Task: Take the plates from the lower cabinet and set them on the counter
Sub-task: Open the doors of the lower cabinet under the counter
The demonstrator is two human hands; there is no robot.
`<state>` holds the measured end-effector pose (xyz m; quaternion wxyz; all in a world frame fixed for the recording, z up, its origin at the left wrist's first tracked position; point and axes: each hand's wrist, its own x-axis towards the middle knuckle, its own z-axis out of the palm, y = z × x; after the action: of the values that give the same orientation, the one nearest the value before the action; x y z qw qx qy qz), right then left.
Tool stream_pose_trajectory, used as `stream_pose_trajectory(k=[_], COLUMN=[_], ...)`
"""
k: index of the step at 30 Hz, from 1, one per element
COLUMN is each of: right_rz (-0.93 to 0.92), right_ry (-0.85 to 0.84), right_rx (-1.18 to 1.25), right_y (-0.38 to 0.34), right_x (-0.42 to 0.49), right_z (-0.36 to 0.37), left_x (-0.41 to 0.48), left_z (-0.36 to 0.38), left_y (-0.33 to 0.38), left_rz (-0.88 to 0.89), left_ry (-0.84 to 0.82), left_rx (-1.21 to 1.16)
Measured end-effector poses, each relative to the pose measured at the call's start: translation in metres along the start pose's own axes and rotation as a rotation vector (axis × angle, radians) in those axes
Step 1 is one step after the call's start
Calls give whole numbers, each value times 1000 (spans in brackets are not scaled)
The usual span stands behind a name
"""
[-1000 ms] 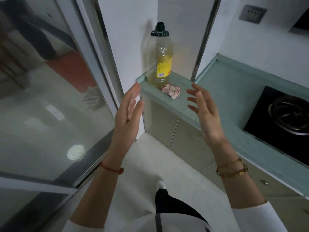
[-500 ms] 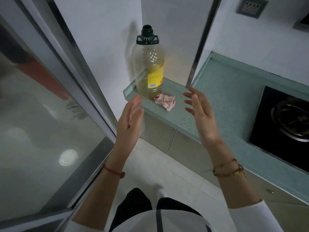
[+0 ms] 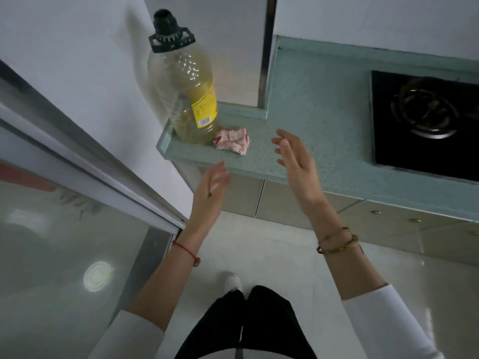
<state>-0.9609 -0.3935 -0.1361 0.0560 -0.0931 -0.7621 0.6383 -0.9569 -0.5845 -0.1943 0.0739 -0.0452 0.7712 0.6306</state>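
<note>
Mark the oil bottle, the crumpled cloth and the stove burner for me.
oil bottle (image 3: 184, 84), head view, on the clear plastic mid-body
crumpled cloth (image 3: 232, 140), head view, on the centre of the bundle
stove burner (image 3: 425, 109), head view, on the middle of the burner ring

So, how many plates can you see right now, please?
0. None on the counter; the lower cabinet doors are closed, so plates may be hidden inside.

Unreadable print on bottle label (image 3: 204, 106)

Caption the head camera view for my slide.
Left hand and right hand open near closed lower cabinets; oil bottle and crumpled cloth on the counter.
</note>
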Motion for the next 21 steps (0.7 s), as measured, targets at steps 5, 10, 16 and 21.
stream_pose_trajectory(k=[5,10,16,21], right_rz=[-13,-73,-188,-337], right_ry=[39,38,46,95], right_rx=[-30,-78,-102,-145], right_y=[26,67,146,226], right_x=[1,5,9,12], right_z=[3,2,1,-4], left_x=[26,49,74,105], left_z=[18,46,86,114], left_y=[-34,-75,-142,-189], left_rz=[-166,-180,-243,-271], left_ry=[-18,-33,19,39], left_rx=[-75,-43,-173,-471])
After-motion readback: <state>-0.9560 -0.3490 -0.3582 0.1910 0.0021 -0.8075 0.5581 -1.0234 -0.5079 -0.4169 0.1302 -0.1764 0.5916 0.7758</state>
